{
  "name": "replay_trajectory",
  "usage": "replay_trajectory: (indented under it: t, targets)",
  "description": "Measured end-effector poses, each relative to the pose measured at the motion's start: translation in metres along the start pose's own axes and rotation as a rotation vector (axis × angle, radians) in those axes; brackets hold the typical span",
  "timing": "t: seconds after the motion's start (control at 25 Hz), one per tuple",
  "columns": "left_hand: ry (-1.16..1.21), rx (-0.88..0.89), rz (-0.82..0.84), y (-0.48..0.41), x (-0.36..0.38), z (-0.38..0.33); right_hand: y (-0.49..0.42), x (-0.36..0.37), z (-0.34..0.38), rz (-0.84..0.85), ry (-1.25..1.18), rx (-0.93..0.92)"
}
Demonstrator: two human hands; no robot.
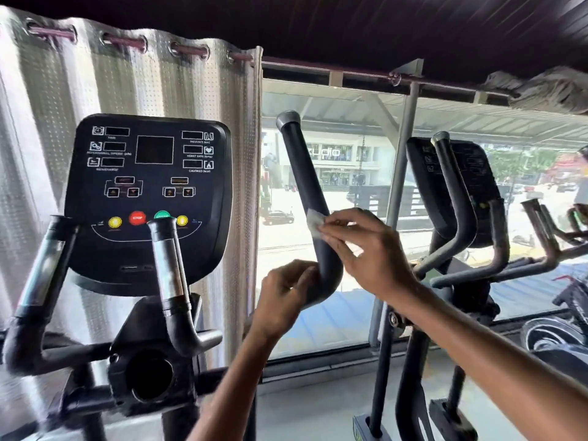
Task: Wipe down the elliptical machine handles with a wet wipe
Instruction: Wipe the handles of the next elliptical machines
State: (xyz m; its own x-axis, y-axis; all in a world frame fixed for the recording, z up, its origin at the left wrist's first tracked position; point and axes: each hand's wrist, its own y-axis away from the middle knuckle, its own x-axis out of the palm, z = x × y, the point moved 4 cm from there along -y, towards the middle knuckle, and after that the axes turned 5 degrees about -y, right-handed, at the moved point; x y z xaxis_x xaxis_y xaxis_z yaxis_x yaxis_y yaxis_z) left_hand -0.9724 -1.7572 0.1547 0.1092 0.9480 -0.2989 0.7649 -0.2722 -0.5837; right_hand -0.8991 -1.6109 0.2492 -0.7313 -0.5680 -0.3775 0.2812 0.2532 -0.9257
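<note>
While the right hand reaches in from the lower right with its forearm stretched diagonally up across the view, its fingers are bent at the knuckles and pinch a small white wet wipe against the near side of the black elliptical handle, about midway down its straight stretch. The wipe lies folded and crumpled, touching the handle's foam grip, with the thumb tucked under the fingertips. The left hand comes up from below, wrist cocked back, and its fingers are curled round the lower bend of the same handle, grasping it where the tube turns toward the machine. Both forearms are bare, and the two hands sit near each other, the right one higher. The handle rises tilted to the left and ends in a grey cap. To the left stands the black console with dark displays, a red stop button, a green button and two yellow ones, and in front of it a pair of fixed grips with metal sleeves. A pale perforated curtain hangs behind the console on a rod. To the right, a second elliptical stands before the window, through which a sunlit street and buildings show.
</note>
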Motion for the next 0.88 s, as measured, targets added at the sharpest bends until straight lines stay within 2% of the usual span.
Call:
replay_trajectory:
  t: [0.08, 0.2, 0.32, 0.36, 0.52, 0.6, 0.68, 0.76, 0.88]
  targets:
    - [-0.046, -0.021, 0.051, 0.003, 0.0, 0.008, -0.025, -0.002, -0.002, 0.06, 0.01, -0.014]
    - [-0.033, -0.023, 0.075, 0.013, 0.0, 0.021, -0.047, 0.012, 0.009, 0.278, 0.147, -0.199]
    - [-0.035, -0.01, 0.067, 0.021, 0.001, 0.024, -0.068, 0.011, 0.01, 0.298, 0.214, -0.145]
    - [-0.061, -0.007, 0.06, 0.023, 0.001, 0.023, -0.07, 0.014, 0.011, 0.336, 0.245, -0.181]
    - [-0.106, -0.031, 0.027, 0.025, 0.004, 0.027, -0.053, 0.037, 0.021, 0.837, 0.461, -0.494]
    - [-0.101, -0.044, 0.006, 0.025, 0.005, 0.029, -0.048, 0.036, 0.027, 0.859, 0.473, -0.523]
    - [-0.09, -0.056, -0.017, 0.03, 0.006, 0.028, -0.041, 0.028, 0.036, 0.887, 0.43, -0.43]
    - [-0.077, -0.05, -0.05, 0.033, 0.007, 0.024, -0.023, 0.028, 0.046, 0.942, 0.498, -0.418]
    - [-0.07, -0.038, -0.053, 0.034, 0.017, 0.027, -0.009, 0.021, 0.056, 0.857, 0.513, -0.441]
